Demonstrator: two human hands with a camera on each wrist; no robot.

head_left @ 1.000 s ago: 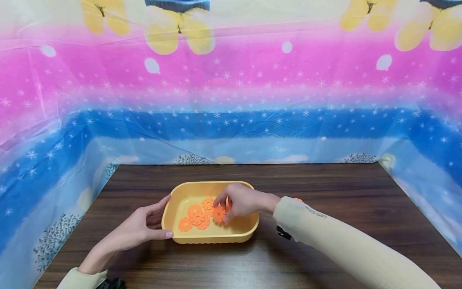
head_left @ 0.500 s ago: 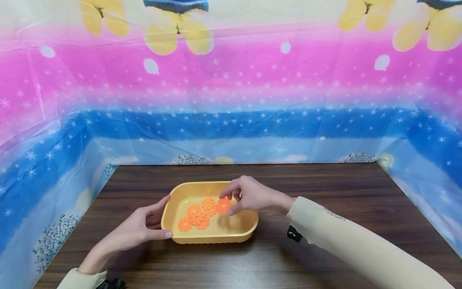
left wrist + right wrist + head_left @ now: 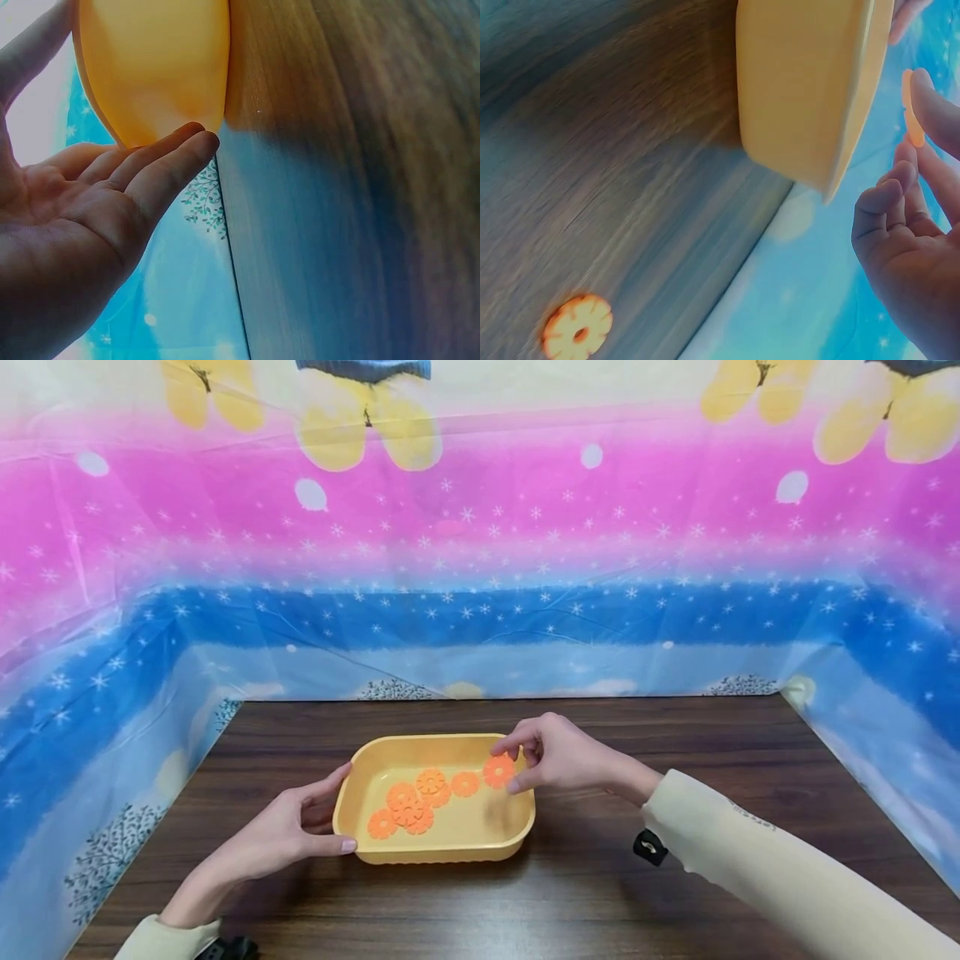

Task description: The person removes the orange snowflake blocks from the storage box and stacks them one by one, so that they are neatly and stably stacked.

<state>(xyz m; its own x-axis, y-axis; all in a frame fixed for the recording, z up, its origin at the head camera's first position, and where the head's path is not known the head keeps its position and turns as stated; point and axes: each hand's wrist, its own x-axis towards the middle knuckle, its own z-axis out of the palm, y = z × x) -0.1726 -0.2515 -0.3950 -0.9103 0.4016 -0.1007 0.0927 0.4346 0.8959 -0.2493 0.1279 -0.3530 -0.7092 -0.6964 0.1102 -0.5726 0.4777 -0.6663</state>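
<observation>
A yellow plastic tub (image 3: 435, 856) stands on the table, with several orange snowflake-shaped building discs (image 3: 406, 811) lying inside, some overlapping. My left hand (image 3: 281, 835) holds the tub's left end, thumb by the front corner and index finger at the back corner. In the left wrist view its long fingers (image 3: 161, 169) lie along the outer wall. My right hand (image 3: 566, 752) pinches one orange building disc (image 3: 498, 772) between thumb and fingertips over the tub's right end. The right wrist view shows that disc (image 3: 912, 109) edge-on, above the rim.
Another orange disc (image 3: 577, 328) lies on the wooden table (image 3: 630, 172) in the right wrist view; the right arm hides it in the head view. A printed cloth (image 3: 480, 610) stands around the table's back and sides.
My right hand has risen and moved right with the pinched disc, from inside the tub to its right rim. My left hand stays at the left end.
</observation>
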